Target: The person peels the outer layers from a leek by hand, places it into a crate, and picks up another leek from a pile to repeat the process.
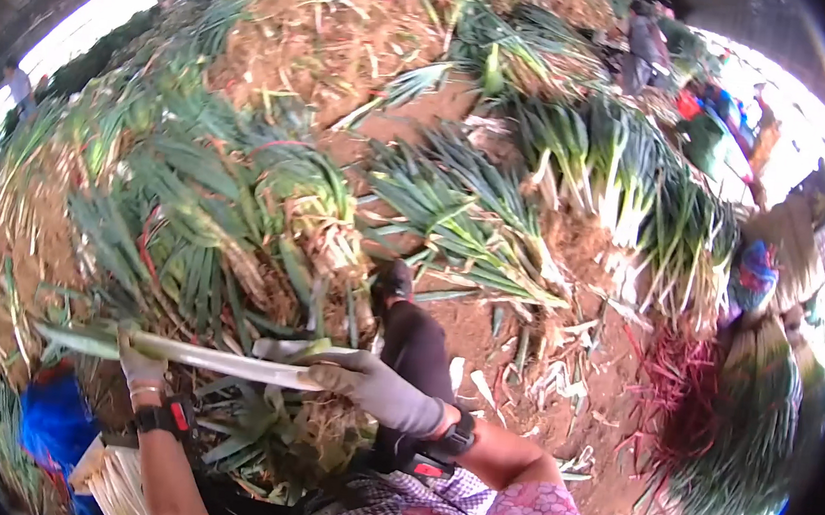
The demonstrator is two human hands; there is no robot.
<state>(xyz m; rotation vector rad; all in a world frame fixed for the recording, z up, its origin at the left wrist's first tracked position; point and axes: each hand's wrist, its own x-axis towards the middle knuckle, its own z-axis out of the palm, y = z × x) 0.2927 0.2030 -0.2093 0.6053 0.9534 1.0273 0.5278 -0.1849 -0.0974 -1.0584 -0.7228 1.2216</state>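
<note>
Level across my front lies a leek (pixel 231 362), its white shank toward the right and green leaves toward the left. My left hand (pixel 142 367), in a light glove, is closed round it where the white meets the green. My right hand (pixel 378 392), in a grey glove, grips the root end with fingers pressed together. By the right fingers shows a small green leaf strip (pixel 310 349); whether it is loose or part of the leek I cannot tell. Beneath the leek, cut leaves and roots (pixel 253 432) lie in a heap.
Loose leeks (pixel 208 196) pile up ahead on the left. Leeks stand in a row (pixel 594 161) at the far right. Red ties (pixel 684 397) and bundled leeks (pixel 747 423) lie right. A blue bag (pixel 55 421) sits at lower left. People (pixel 646 46) are farther off.
</note>
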